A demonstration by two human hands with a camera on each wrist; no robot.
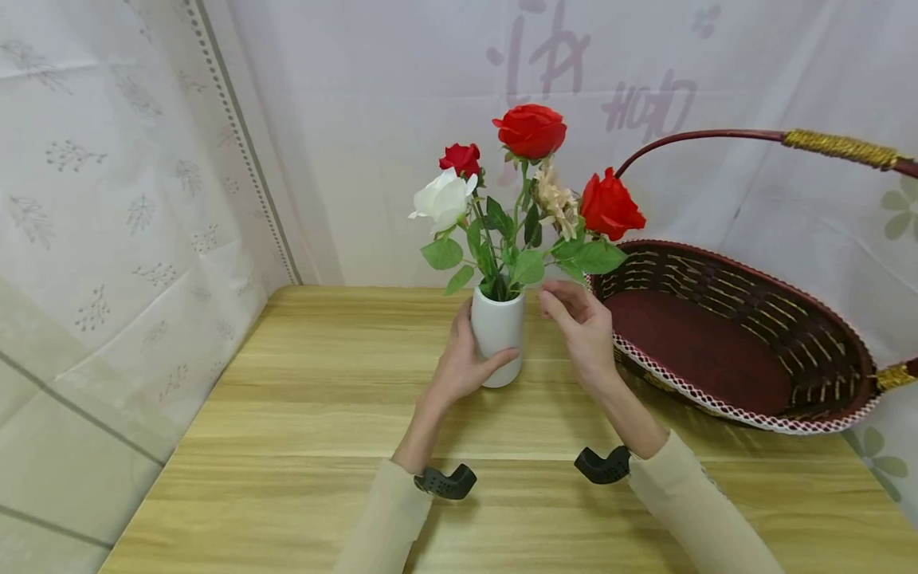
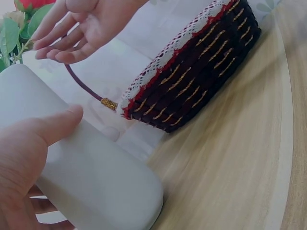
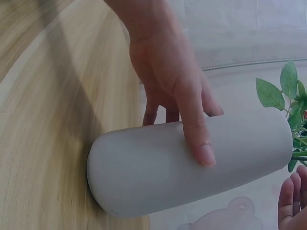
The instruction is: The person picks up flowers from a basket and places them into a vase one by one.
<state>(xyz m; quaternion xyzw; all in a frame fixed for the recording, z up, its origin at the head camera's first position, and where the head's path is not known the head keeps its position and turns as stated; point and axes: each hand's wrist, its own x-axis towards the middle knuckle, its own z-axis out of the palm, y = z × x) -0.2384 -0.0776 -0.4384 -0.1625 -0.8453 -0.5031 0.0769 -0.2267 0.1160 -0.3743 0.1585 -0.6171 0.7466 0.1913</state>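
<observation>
Left hand (image 1: pixel 459 363) raised from a cream-sleeved forearm, fingers and thumb curled in a grip, thumb (image 3: pixel 194 129) laid forward. Right hand (image 1: pixel 584 331) beside it, apart, fingers (image 2: pixel 55 40) loosely extended and holding nothing.

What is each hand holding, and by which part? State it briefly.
The left hand grips the white vase around its body, thumb across the front. The right hand holds nothing, open beside the leaves.
</observation>
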